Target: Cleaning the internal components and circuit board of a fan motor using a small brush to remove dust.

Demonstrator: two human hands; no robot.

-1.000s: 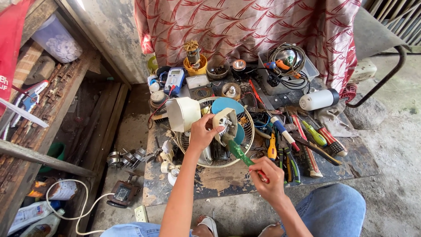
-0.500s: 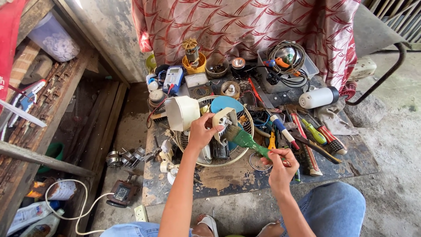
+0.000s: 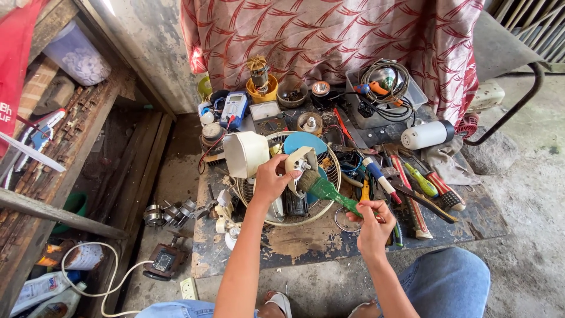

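Far over at nine o'clock, on the floor, a white cable [image 3: 88, 277] loops past a small rusty motor [image 3: 165, 261], and a few metal fittings [image 3: 170, 212] lie just beside the low table [image 3: 306, 247]. On the table's left end sits a cream fan housing [image 3: 246, 154], tipped on its side and touching the round wire fan guard [image 3: 321, 203] that lies flat in the middle.

The left hand [image 3: 272, 179] comes up from six o'clock and is closed around a small cream fan part [image 3: 301, 165], holding it over the guard with a blue disc [image 3: 306, 141] behind it at twelve o'clock. The bristles of a green-handled paintbrush [image 3: 326, 189] press against that part from four o'clock. The right hand [image 3: 371, 227] grips the far end of the brush handle, fingers curled tight, thumb on top, just off the guard's rim at four o'clock.

To the right, at three o'clock of the hands, a row of screwdrivers [image 3: 421, 179] and pliers [image 3: 366, 191] lies side by side on the table. A white cylinder [image 3: 426, 135] rests beyond them at two o'clock, and a tray of coiled wires [image 3: 385, 82] stands at one o'clock against the red patterned cloth [image 3: 329, 41].
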